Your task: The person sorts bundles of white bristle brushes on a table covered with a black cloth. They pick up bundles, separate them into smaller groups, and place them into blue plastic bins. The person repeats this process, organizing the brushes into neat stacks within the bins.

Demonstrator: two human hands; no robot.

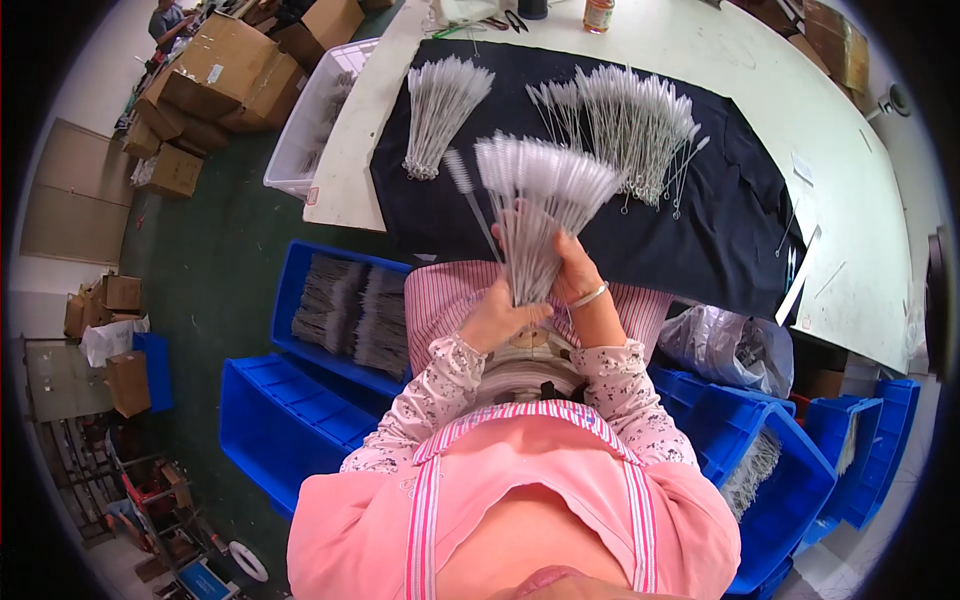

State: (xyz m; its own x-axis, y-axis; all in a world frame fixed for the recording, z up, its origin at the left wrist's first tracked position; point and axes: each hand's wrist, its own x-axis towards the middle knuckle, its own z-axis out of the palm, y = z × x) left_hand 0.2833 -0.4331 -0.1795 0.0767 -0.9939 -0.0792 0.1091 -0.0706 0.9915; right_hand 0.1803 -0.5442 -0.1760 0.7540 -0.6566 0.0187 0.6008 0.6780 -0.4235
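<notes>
Over a black cloth (pixel 700 230), left hand (pixel 497 315) and right hand (pixel 572 268) are clamping fingers around a brush bundle (pixel 540 205).

Brush bundle (pixel 540 215) in both hands

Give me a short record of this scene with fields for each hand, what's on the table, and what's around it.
left hand: grips the stems of the held brush bundle from below
right hand: wraps the same bundle, fingers closed
table: black cloth with two more brush piles
floor left: blue bin of brushes, cardboard boxes
floor right: blue bins
</notes>
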